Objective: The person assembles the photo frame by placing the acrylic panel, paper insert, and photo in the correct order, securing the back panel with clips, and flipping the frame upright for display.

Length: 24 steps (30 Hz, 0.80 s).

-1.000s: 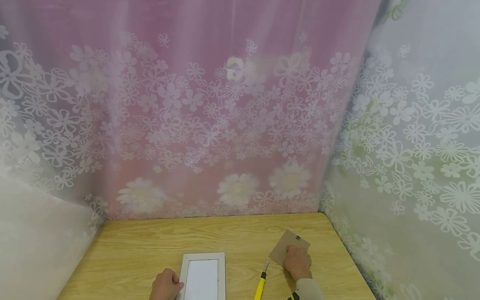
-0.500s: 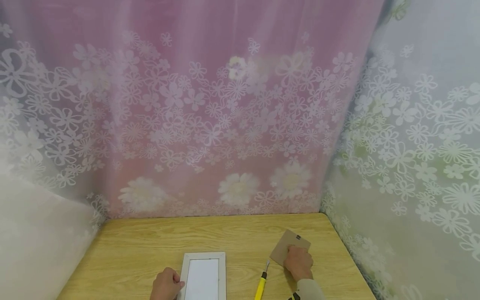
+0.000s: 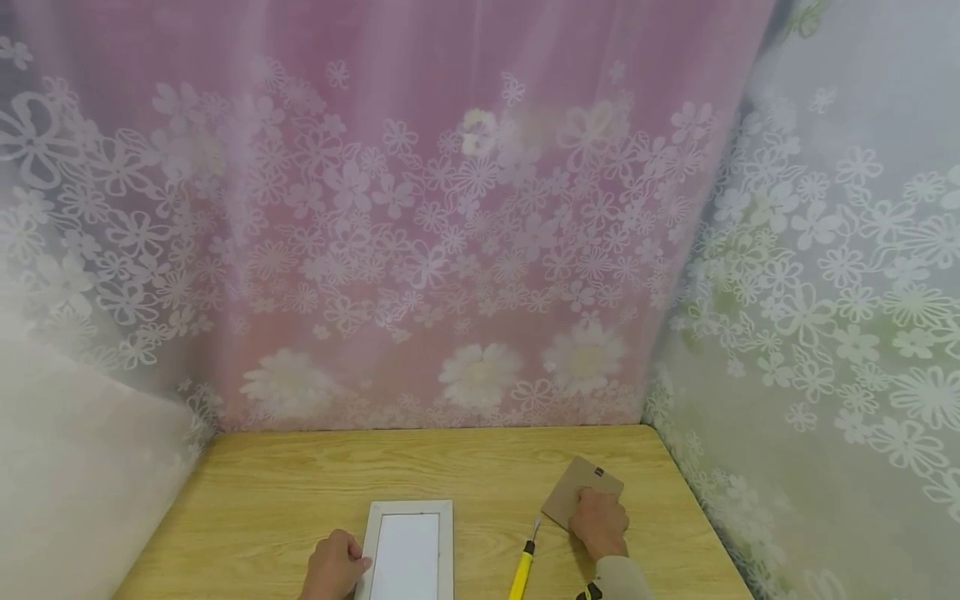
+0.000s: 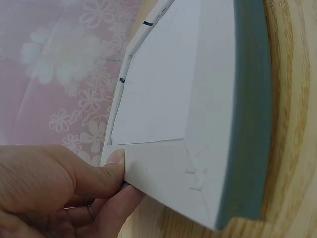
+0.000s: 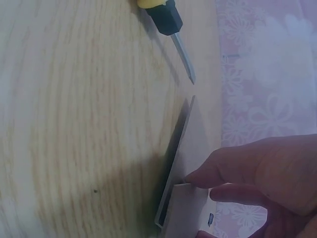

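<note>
We pinch the near-left corner of the white picture frame (image 3: 408,550) with our left hand (image 3: 333,571); its long axis runs away from us. Our right hand (image 3: 600,523) holds the brown backing board (image 3: 573,492), lifted edge-up off the surface (image 3: 300,483), right of the yellow-handled screwdriver (image 3: 523,568).

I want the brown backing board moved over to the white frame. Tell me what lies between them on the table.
The yellow-handled screwdriver lies on the table between the brown backing board, under the right hand, and the white frame, which the left hand holds at its edge. Nothing else visible lies between them.
</note>
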### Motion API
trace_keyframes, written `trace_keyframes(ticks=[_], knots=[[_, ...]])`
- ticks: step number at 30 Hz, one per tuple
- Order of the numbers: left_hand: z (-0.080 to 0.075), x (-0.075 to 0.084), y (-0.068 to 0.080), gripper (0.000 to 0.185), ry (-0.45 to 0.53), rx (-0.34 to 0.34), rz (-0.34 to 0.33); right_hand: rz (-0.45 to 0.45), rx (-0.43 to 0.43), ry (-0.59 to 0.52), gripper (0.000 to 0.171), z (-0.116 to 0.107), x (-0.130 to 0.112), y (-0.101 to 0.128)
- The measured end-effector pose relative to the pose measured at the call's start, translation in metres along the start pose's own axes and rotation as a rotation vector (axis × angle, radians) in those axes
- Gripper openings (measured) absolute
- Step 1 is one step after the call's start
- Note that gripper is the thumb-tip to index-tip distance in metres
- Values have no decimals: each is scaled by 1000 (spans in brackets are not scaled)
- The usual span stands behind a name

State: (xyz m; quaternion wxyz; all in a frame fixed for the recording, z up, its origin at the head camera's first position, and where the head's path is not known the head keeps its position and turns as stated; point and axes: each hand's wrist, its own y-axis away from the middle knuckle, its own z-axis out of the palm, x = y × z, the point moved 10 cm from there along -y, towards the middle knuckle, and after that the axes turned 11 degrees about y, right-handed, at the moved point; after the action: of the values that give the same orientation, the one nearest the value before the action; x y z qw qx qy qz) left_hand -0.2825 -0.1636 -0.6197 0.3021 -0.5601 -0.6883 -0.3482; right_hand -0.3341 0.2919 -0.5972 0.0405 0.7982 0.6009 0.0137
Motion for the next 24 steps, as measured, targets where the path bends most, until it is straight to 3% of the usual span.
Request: trace_keyframes(ticks=[10, 24], knots=[[-2, 4, 1, 24, 0, 19, 43, -1, 31, -40, 30, -5, 2, -2], [-1, -1, -1, 24, 20, 25, 29, -37, 77, -92, 52, -30, -19, 9]])
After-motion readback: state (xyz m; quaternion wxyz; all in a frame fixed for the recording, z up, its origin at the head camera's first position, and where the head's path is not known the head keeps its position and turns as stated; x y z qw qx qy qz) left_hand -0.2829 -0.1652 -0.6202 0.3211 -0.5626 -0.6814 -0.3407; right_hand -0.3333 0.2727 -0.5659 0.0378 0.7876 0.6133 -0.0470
